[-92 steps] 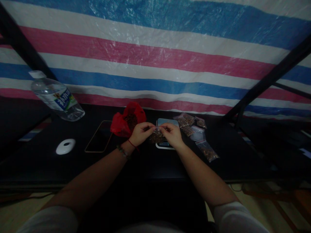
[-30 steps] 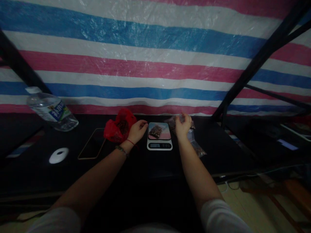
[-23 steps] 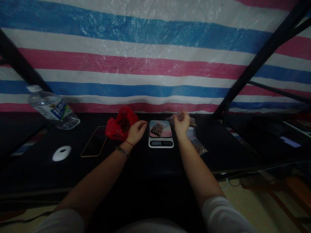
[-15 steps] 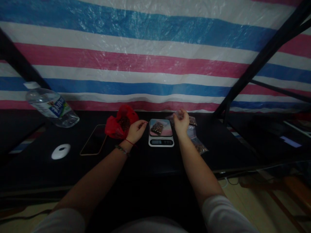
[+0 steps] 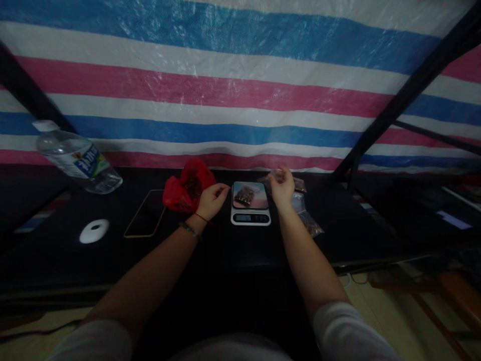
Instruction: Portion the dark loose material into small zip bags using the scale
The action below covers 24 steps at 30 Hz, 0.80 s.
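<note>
A small white digital scale (image 5: pixel 250 218) stands on the dark table (image 5: pixel 233 250), with a small clear bag of brown bits (image 5: pixel 244 194) lying on its platform. My left hand (image 5: pixel 211 200) rests just left of the scale, thumb and forefinger pinched together; anything between them is too small to see. Behind that hand sits a crumpled red plastic bag (image 5: pixel 187 186) holding more brown bits. My right hand (image 5: pixel 281 186) is right of the scale, over a pile of small filled bags (image 5: pixel 300 199), its fingers curled on a small clear bag (image 5: pixel 273 176).
A tilted water bottle (image 5: pixel 77 158) stands far left, a white round object (image 5: pixel 93 230) and a phone (image 5: pixel 146 220) lie left of the red bag. Another filled bag (image 5: pixel 312 228) lies right. A striped tarp (image 5: pixel 240 100) hangs behind; black frame bars (image 5: pixel 398 95) slant at right.
Earlier both hands held a filled bag above the scale. That bag now lies on the platform, my left hand has withdrawn beside the red bag, and my right hand has gone to the pile.
</note>
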{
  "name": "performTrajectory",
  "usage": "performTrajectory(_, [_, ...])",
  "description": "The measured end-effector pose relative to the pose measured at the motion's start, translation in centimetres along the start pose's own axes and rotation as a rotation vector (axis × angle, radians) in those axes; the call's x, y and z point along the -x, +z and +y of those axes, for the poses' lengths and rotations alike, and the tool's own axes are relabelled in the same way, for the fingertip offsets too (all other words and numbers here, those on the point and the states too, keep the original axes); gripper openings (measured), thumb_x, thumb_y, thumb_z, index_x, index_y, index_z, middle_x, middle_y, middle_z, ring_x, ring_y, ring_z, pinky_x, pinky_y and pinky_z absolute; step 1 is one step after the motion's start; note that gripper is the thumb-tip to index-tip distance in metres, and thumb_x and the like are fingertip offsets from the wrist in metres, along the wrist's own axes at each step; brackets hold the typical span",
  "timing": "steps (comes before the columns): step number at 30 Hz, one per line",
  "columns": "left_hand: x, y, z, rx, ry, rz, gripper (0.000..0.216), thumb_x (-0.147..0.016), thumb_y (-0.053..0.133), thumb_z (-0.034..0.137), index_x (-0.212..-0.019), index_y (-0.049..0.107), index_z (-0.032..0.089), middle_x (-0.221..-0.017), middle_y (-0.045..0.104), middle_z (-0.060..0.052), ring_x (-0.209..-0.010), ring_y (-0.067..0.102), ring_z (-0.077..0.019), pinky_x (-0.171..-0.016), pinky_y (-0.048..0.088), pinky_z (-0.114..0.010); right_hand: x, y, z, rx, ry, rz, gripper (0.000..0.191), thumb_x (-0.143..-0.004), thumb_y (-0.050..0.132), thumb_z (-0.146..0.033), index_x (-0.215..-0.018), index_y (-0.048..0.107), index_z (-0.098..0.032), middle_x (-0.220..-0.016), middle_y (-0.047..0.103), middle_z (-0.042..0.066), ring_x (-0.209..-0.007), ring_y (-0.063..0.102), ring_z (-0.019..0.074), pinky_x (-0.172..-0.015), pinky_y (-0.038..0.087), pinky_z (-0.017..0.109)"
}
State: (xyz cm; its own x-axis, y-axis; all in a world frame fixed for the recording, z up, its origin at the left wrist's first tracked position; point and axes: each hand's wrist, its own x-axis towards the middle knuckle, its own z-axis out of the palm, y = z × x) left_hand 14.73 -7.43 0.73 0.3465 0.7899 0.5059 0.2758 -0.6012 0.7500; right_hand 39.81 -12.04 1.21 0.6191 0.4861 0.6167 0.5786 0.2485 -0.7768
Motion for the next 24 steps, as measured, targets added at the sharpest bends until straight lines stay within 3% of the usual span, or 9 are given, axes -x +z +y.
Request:
performTrajectory(9, [0.09,0.01,0.49,-0.030,-0.014,-0.015,0.023,-0.085,0.053,0.032,-0.087,0.070,0.017,-0.079,0.071,-0.003,-0.069,0.064,-0.0159,-0.064,0.050,-0.026,0.15,0.36,-0.21,-0.016,0.061,-0.065,0.051,-0.071,0.068,-0.038,-0.116,0.060,-0.015,-0.090,0.069,0.007,-0.083,0.064,0.0214,-0.084,0.051,0.039])
performTrajectory(24, [0.16,0.24,0.45,-0.002,-0.019,-0.017,0.021,-0.083,0.056,0.032,-0.088,0.071,0.018,-0.082,0.072,-0.004,-0.071,0.065,-0.0161,-0.065,0.051,-0.027,0.18,0.37,0.30,0.021,0.062,-0.119,0.045,-0.075,0.064,-0.039,-0.114,0.063,-0.015,-0.103,0.071,0.010,-0.089,0.065,0.0219,-0.086,0.051,0.039])
